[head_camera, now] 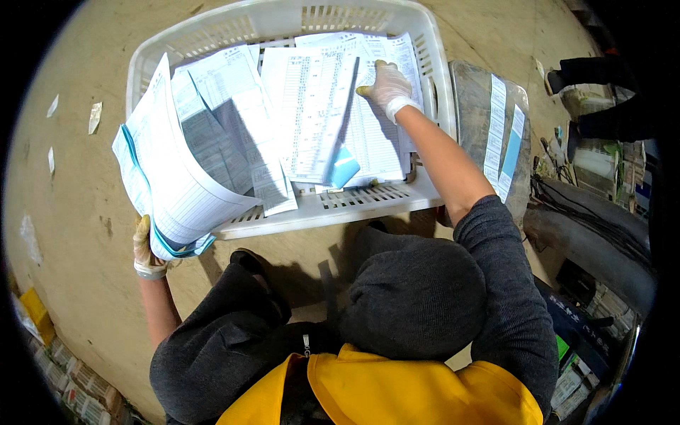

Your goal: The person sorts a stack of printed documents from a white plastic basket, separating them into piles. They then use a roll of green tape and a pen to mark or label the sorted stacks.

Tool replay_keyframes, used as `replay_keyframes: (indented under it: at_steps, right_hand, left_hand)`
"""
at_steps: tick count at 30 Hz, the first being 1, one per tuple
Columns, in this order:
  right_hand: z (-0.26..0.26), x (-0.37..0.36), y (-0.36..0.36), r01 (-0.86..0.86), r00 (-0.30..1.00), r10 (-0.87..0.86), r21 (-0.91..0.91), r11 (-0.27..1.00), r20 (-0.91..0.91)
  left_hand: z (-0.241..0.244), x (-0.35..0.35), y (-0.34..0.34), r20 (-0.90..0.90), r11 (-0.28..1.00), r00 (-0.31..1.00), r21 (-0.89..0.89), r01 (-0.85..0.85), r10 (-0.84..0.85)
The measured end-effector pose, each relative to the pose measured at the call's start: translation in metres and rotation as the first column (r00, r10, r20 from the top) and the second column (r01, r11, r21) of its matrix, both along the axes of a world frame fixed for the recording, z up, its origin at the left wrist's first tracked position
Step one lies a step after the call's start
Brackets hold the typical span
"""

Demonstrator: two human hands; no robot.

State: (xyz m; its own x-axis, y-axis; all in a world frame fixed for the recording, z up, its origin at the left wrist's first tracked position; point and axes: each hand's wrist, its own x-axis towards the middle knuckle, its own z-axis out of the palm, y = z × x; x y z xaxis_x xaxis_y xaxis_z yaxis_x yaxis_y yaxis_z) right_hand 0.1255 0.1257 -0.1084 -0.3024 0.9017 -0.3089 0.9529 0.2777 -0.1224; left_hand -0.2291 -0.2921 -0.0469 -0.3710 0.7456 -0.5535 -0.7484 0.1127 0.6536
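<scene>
A white plastic basket [319, 215] with slotted walls holds many loose printed paper sheets [313, 106]. My left hand [146, 241], in a thin glove with yellowish fingertips, grips a curled bundle of printed sheets [212, 212] with blue-green edges at the basket's left side. Reaching into the basket's right half, my right hand [390, 87], gloved the same way, rests on or holds the papers there; whether it pinches a sheet is unclear. Strips of printed labels [268, 180] lie beside the sheets. A light-blue piece of paper [344, 169] shows under a lifted sheet edge.
Right of the basket stands a worn seat-like surface [467, 101] bearing two label strips [495, 127]. Dark cables [589, 223] lie over a grey curved part beyond it. Paper scraps [95, 118] litter the floor at left. Another person's dark-clothed legs [605, 125] appear at far right.
</scene>
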Motion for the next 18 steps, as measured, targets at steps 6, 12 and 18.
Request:
replay_keyframes:
  at_steps: [6, 12, 18]
  right_hand:
    - [0.007, -0.005, 0.008, 0.024, 0.999, -0.027, -0.12, 0.993, -0.027]
    - [0.01, 0.027, -0.019, 0.254, 0.793, -0.34, -0.234, 0.939, -0.505]
    - [0.118, 0.122, -0.015, 0.028, 0.521, -0.471, -0.537, 0.843, -0.712]
  left_hand:
    - [0.004, 0.004, 0.005, -0.076, 0.999, 0.996, 0.017, -0.045, 0.046]
    - [-0.01, -0.007, -0.011, -0.005, 0.996, 1.0, -0.092, -0.001, 0.0]
    - [-0.016, -0.013, -0.014, 0.002, 0.999, 0.999, -0.012, -0.037, 0.037]
